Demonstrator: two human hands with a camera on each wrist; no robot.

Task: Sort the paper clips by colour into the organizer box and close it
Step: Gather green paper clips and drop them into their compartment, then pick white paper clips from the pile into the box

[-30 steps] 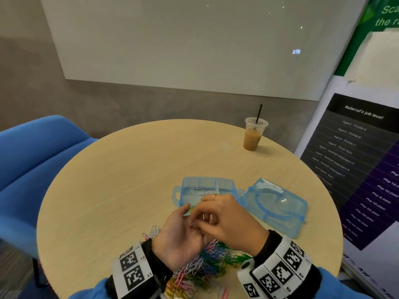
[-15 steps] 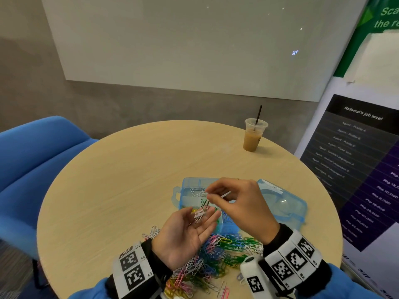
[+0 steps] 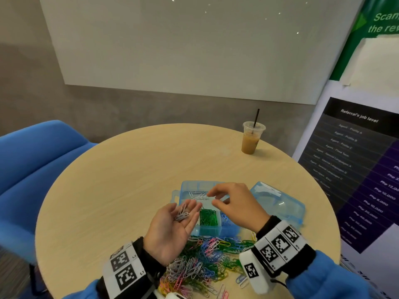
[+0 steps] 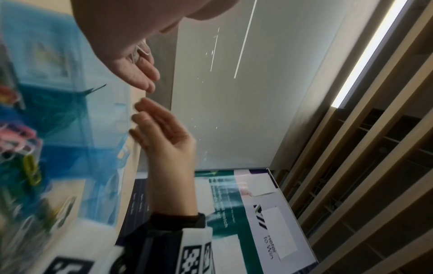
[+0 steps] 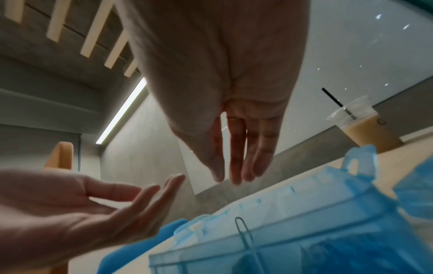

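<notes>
Palm up, my left hand [image 3: 170,229] is out flat with the fingers relaxed, and a little bunch of white clips [image 3: 182,213] lies loose on the fingers. Nothing's being pinched there, they just rest on the skin. My right hand [image 3: 236,207] hovers above the organizer box [image 3: 207,230], fingers slack and a bit spread, holding nothing as far as the right wrist view shows. The two hands are close but not touching.

Box itself is translucent blue and sits open on the round wooden table [image 3: 121,180], just past the hands. Its lid [image 3: 278,201] lies flipped out to the right, touching the tabletop. One near compartment is packed with green clips [image 3: 208,216], and the far left one has a few more white clips [image 3: 199,196] in it. There's some blue stuff in the compartment to the right of the green, mostly hidden by my hand, so can't say much.

Big mixed pile of clips [image 3: 203,257] sits on the table between my wrists: pink, green, blue, white, yellow all tangled.

Iced coffee cup [image 3: 251,139] with a black straw stands well apart at the far edge. Blue chair [image 3: 32,165] off to the left.
</notes>
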